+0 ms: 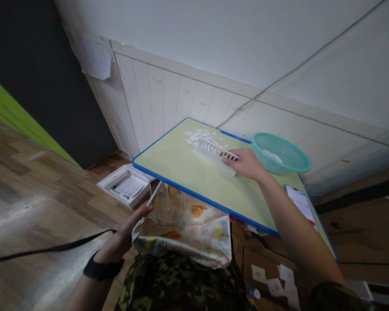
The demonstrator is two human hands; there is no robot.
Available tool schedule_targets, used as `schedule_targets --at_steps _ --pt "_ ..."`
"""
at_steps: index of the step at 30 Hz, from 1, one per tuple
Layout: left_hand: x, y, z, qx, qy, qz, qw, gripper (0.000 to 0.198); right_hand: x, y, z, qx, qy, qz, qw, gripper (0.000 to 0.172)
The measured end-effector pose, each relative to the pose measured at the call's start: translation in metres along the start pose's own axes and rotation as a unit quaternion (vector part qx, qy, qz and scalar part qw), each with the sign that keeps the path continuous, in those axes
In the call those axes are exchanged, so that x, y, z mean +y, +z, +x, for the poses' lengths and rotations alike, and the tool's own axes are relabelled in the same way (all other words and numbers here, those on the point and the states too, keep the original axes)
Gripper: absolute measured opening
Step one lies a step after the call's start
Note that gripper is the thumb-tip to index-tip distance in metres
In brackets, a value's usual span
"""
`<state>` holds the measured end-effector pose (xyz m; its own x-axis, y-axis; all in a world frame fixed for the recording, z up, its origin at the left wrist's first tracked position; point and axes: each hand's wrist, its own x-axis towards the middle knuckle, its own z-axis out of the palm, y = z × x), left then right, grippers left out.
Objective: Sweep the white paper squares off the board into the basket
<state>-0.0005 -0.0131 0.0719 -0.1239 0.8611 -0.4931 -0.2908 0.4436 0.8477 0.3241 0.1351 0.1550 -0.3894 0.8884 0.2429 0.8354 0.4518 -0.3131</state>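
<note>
R hand (246,164) lies on the near end of a white slotted plastic strip (215,153), which lies flat on the tabletop (181,172) toward its far edge. The fingers cover the strip's end and the thumb is hidden, so can't tell if it's gripped or just pressed down. The strip's far end touches a pile of small white bits (197,136) at the far L corner; the bits are too small to identify.

L hand (134,222) is below the tabletop's near edge, fingers closed on the rim of a fruit-print bag (184,233) on the lap. The bag's inside is washed out. A black wristband (100,270) sits on that wrist.

A teal basket (291,166) at the far R corner holds a few white bits. A phone (301,203) lies by the R edge, partly behind the R forearm. On the floor there's 1 open white box (125,185) and a black strap (52,248), cut off at the frame's L side.
</note>
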Motion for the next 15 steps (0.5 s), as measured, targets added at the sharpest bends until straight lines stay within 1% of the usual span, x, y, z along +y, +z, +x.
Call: schedule_targets --at_steps 4,10,12,15 --pt "0.001 0.0 0.0 -0.039 -0.016 -0.023 0.999 0.003 0.01 0.004 0.002 -0.008 0.001 0.036 0.999 0.026" --pt "0.002 0.001 0.002 -0.032 -0.043 -0.012 0.998 0.006 0.028 0.009 0.012 -0.015 0.0 0.121 0.993 0.031" --pt "0.004 0.002 0.0 -0.026 -0.041 -0.012 0.999 0.006 0.029 0.012 0.018 -0.015 -0.001 0.134 0.991 0.032" --pt "0.006 0.002 -0.003 -0.023 -0.037 -0.01 0.999 0.007 0.024 0.015 0.026 -0.018 -0.004 0.139 0.99 0.031"
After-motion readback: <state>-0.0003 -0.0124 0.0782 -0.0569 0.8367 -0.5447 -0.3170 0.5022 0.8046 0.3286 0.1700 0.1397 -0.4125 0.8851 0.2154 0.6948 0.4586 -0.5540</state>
